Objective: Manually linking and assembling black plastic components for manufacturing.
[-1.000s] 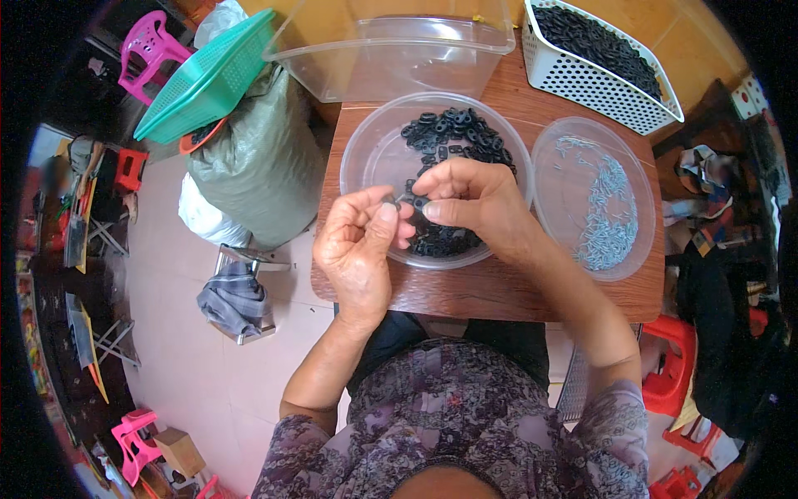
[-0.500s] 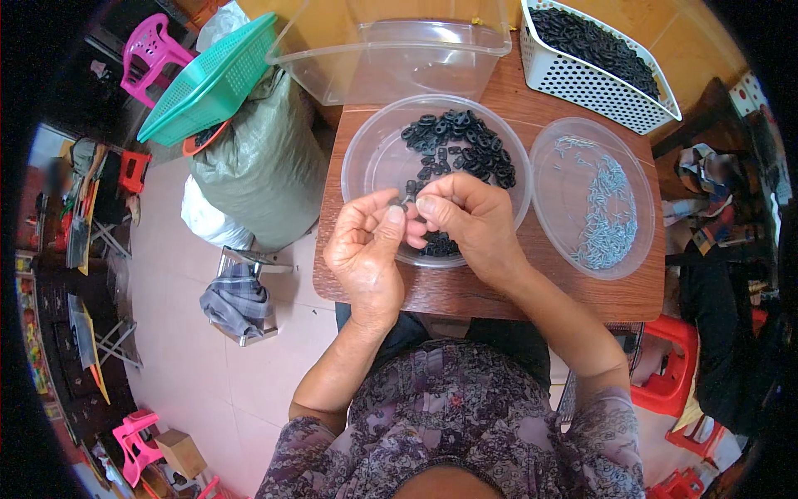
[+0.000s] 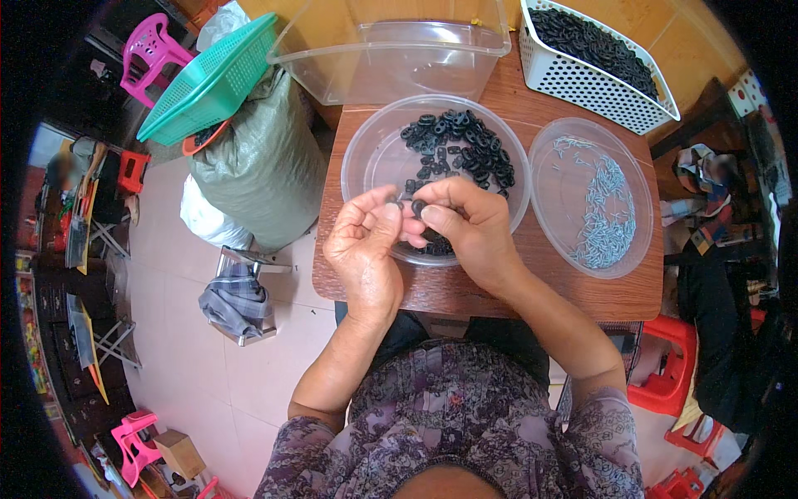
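Over the near part of a round clear tub (image 3: 353, 150), my two hands meet fingertip to fingertip. My left hand (image 3: 366, 245) is closed in a pinch on a thin silvery piece, apparently a small screw (image 3: 406, 199), mostly hidden by the fingers. Between the thumb and forefinger of my right hand (image 3: 475, 229) is a small round black plastic part (image 3: 418, 207), close to the left fingertips. Many loose black plastic parts (image 3: 470, 141) lie in the tub, some of them hidden under my hands. To the right, a round clear lid (image 3: 553, 200) holds a pile of small silvery screws (image 3: 607, 220).
A white perforated basket (image 3: 582, 96) full of black parts stands at the table's far right. Behind the tub is a clear rectangular bin (image 3: 391, 66). Left of the wooden table (image 3: 540, 295) are a stuffed sack (image 3: 266, 166), a green basket (image 3: 199, 83) and a stool with cloth (image 3: 237, 299).
My right fingers have shifted slightly, and the round black part now shows between them. My left hand keeps its pinch in nearly the same place.
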